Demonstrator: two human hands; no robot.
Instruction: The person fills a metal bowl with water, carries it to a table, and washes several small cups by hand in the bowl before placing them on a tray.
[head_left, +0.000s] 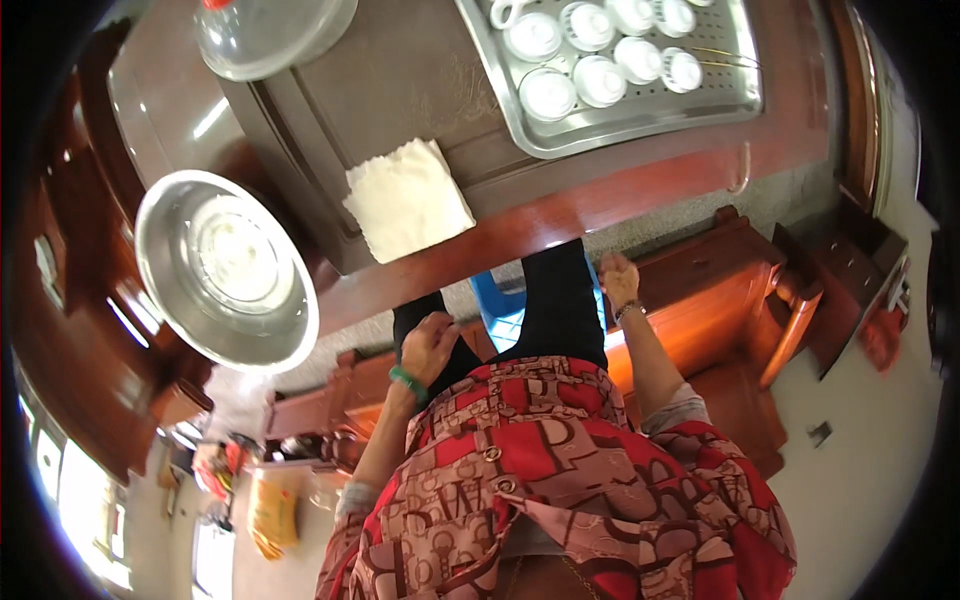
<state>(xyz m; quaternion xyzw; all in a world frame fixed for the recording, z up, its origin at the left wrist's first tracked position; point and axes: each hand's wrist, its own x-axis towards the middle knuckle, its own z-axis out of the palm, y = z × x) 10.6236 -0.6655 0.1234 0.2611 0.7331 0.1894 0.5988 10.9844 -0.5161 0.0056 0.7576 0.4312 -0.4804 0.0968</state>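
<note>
My left hand (429, 348), a green bangle on its wrist, hangs loosely curled over my left thigh, with nothing visible in it. Beside my right leg hangs my right hand (620, 280), fingers relaxed and slightly bent, also with nothing visible in it. Both are below the front edge of the wooden table (525, 225). On the tabletop, nearest my left hand, a cream cloth (409, 201) lies flat at the edge. A stainless steel basin (161, 259) stands to its left. Farther right, a perforated metal tray (600, 139) carries several small white cups (547, 94), apparently upside down.
At the back left of the table is a clear, rounded cover (277, 37) with a red top. A blue plastic stool (501, 304) shows between my legs. Wooden bench seating (690, 300) stands close behind on the right. A yellow bag (271, 514) rests on the floor behind left.
</note>
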